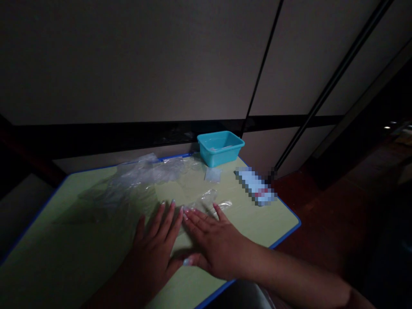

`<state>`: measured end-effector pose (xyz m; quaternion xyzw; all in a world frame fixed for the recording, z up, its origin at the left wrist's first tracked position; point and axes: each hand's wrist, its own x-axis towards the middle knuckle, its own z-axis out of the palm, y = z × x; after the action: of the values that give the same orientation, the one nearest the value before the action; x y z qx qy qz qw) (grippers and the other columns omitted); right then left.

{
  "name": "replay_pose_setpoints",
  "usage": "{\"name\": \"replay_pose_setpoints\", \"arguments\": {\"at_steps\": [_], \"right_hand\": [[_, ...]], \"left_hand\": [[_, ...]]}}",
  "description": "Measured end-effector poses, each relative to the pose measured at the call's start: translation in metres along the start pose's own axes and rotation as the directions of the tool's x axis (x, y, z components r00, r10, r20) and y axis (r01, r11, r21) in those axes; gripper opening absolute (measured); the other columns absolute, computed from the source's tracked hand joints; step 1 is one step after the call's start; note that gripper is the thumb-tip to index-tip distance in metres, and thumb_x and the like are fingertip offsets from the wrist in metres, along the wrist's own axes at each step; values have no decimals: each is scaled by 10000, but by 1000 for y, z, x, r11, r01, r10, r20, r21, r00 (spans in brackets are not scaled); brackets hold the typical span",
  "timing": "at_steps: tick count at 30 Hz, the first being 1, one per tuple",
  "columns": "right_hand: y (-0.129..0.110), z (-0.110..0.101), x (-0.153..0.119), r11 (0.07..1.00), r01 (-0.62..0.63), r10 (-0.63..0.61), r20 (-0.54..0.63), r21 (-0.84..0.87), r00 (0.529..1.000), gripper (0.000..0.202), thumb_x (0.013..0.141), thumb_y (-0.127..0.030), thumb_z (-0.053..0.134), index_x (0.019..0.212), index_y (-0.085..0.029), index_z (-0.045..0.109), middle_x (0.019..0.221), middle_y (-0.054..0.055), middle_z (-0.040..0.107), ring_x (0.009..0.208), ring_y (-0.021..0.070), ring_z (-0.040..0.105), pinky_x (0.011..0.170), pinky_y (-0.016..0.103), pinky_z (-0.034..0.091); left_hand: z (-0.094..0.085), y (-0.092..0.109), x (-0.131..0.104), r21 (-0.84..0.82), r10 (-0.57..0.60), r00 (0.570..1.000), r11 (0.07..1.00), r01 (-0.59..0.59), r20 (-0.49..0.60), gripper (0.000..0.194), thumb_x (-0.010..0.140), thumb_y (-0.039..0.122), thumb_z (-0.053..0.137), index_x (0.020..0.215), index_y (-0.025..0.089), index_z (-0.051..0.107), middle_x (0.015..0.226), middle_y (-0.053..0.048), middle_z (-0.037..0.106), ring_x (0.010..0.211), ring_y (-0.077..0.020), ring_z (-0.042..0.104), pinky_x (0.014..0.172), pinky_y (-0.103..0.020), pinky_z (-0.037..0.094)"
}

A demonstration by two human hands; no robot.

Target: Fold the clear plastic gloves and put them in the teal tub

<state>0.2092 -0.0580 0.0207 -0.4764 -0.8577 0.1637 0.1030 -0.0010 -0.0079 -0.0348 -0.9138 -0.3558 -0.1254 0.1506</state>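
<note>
Both of my hands lie palm down near the middle of the table, their thumbs and index fingertips meeting. My left hand [157,236] has its fingers stretched out. My right hand [212,238] is also flat, fingers extended, resting on a clear plastic bag [209,196]. Part of that bag sticks out beyond the right fingertips; the rest is hidden under the hands. Further off to the left, a crumpled pile of clear plastic bags [144,171] spreads toward the back edge. A small whitish packet [212,174] sits beyond my right hand.
A turquoise plastic basket [222,158] with something pale inside stands at the back edge. To its right lies a blurred-out pale, flat item [255,185]. The yellow-green table [267,229] has a blue rim, and large cabinet panels [144,64] rise behind it.
</note>
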Motion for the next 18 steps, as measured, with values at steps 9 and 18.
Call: {"name": "replay_pose_setpoints", "arguments": {"at_steps": [9,18], "right_hand": [[2,-6,38,988,147,-140,141,-43,980,871,927,-650,309,1504,-39,80,1558,164,61,1460,230,49,1141,527,-108],[13,6,38,995,97,-98,84,16,992,860,921,-677,264,1511,-80,78,1563,152,74,1459,227,78,1126,563,-105]], "left_hand": [[-13,-3,4,89,-111,994,990,111,-8,659,809,433,413,1303,18,548,1440,-244,394,1325,-400,394,1051,-681,151],[15,-2,-4,8,-161,985,987,161,56,627,906,420,293,1382,44,450,1455,-180,384,1313,-329,436,970,-624,324]]}}
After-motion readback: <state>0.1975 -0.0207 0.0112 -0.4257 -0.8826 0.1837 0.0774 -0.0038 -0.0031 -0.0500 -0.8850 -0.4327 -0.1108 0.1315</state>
